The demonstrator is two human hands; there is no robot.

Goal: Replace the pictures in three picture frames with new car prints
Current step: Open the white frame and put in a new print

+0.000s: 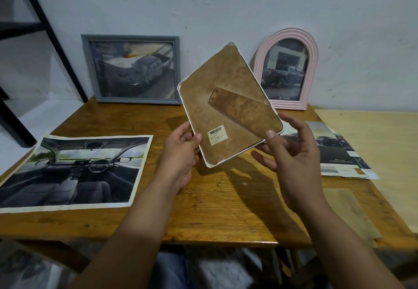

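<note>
1. From the head view, a white-edged picture frame (228, 105) was held tilted above the wooden counter (217, 207), its brown backing board turned toward the person, with a brown stand strip (239, 112) lying diagonally across it and a barcode sticker (216, 134) near the lower edge.
2. The left hand (181, 150) gripped the frame's lower left edge, thumb curled over the backing and fingers behind.
3. The right hand (291, 153) held the lower right corner, thumb tip pressed on the back near the rim, the other fingers loosely spread beneath and behind it.
4. A grey rectangular frame (131, 69) leaned against the wall at the back of the counter, showing a picture of a pickup truck.
5. A pink arched frame (286, 69) stood to its right, also against the wall, with a dark truck picture inside.
6. A large car-interior print (72, 171) lay flat on the counter's left side, well apart from the hands.
7. Several car prints (334, 153) lay overlapped at the right, just beyond the right hand.
8. A brownish sheet (348, 214) lay near the counter's right front corner; I could not tell what it was.
</note>
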